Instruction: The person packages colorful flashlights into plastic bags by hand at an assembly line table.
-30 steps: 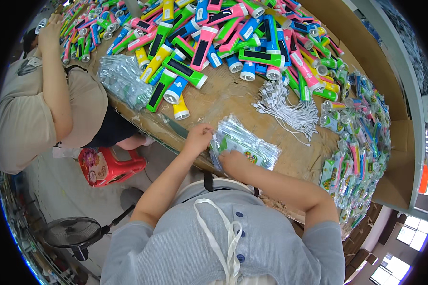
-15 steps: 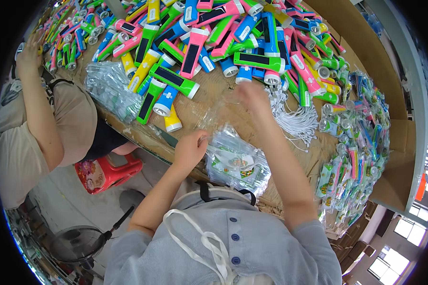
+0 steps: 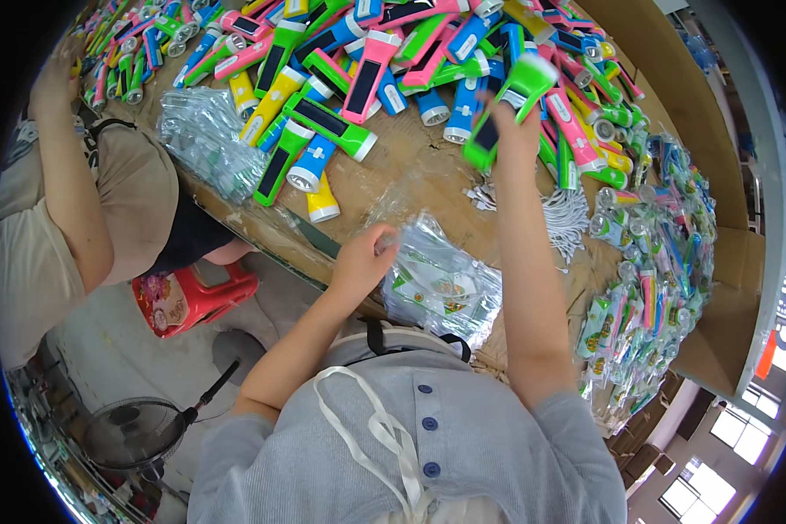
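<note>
My right hand (image 3: 517, 131) is closed round a green flashlight (image 3: 530, 83) with a dark panel, raised over the near side of the flashlight pile and blurred by motion. My left hand (image 3: 362, 262) has its fingers curled in a pinch at the left edge of a stack of clear plastic bags (image 3: 445, 284). A thin clear bag (image 3: 395, 203) seems to run from its fingertips; its outline is faint. Below the right wrist lies a bundle of white cords (image 3: 565, 223), partly hidden by my forearm.
Loose pink, blue, green and yellow flashlights (image 3: 371, 74) heap across the far side. Bagged flashlights (image 3: 646, 297) pile at the right, beside a cardboard wall (image 3: 729, 253). More clear bags (image 3: 210, 144) lie at left. A co-worker (image 3: 70, 210) sits there, near a red stool (image 3: 192, 297) and fan (image 3: 135, 441).
My right hand has moved right and away from me, and now holds a green flashlight lifted off the pile. My left hand has shifted slightly right, still pinching.
</note>
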Action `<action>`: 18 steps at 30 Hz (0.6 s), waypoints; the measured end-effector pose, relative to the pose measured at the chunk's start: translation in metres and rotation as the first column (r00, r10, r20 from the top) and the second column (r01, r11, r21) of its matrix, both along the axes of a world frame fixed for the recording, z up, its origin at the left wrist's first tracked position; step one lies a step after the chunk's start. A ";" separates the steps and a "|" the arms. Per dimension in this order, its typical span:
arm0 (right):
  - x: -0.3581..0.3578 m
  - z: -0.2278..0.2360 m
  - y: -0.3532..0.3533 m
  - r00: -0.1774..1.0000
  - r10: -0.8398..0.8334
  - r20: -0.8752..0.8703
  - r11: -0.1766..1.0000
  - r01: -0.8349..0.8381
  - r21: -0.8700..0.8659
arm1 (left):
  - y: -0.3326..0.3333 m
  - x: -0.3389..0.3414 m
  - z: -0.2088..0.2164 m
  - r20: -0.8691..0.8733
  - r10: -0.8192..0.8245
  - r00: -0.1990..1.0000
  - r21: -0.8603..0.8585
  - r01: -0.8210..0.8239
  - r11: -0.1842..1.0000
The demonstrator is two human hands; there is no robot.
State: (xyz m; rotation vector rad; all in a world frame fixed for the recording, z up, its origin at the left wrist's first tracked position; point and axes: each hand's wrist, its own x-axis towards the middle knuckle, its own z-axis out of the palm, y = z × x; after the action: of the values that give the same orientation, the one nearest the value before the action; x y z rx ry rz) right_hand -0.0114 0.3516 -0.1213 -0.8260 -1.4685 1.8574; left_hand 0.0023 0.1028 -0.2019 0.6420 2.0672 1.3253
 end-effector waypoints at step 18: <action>0.198 -0.050 -0.131 0.734 0.059 0.677 0.165 -0.676 0.719 | -0.007 -0.017 0.006 0.365 -0.160 0.917 -0.066 0.197 0.978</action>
State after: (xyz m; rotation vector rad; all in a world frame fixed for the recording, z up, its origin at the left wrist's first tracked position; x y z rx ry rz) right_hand 0.1868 0.2209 -0.1711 -0.2383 -2.9171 0.5175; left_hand -0.0142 0.0954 -0.1959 0.4895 1.7236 1.1294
